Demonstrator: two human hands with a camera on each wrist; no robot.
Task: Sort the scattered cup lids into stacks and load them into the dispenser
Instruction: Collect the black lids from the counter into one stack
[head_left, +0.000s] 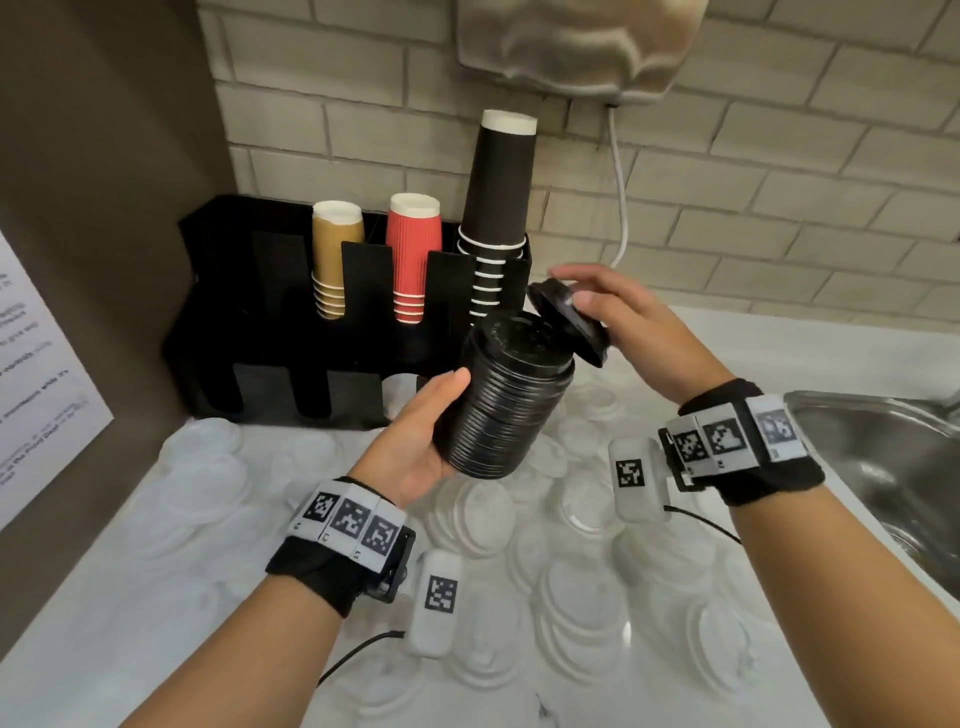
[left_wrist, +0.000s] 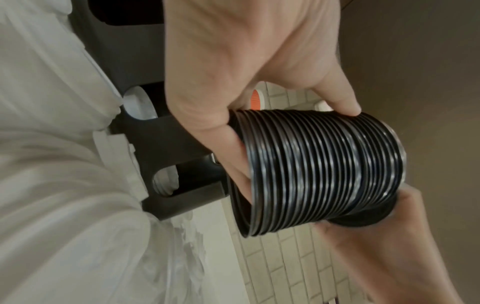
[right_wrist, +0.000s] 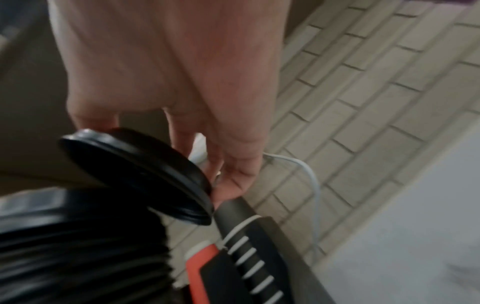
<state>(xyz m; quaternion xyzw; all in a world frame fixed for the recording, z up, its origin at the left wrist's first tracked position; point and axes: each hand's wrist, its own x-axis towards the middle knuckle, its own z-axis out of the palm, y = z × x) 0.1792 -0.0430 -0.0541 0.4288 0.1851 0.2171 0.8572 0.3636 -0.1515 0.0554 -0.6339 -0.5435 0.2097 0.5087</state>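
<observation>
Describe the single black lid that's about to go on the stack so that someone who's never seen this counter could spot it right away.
Start at the black dispenser against the brick wall, with its three cup stacks. Just right of it the left hand holds up a tall black lid stack. The lid is the loose one tilted above the stack's top, pinched in the right hand; the lids on the counter are clear.

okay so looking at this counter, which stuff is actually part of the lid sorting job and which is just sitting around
Part of the job:
- stack of black lids, gripped by the left hand
- single black lid, held tilted by the right hand
- clear lids scattered on the counter
- black dispenser

Just lying about:
- gold, red and black cup stacks
- steel sink
- white cable
</observation>
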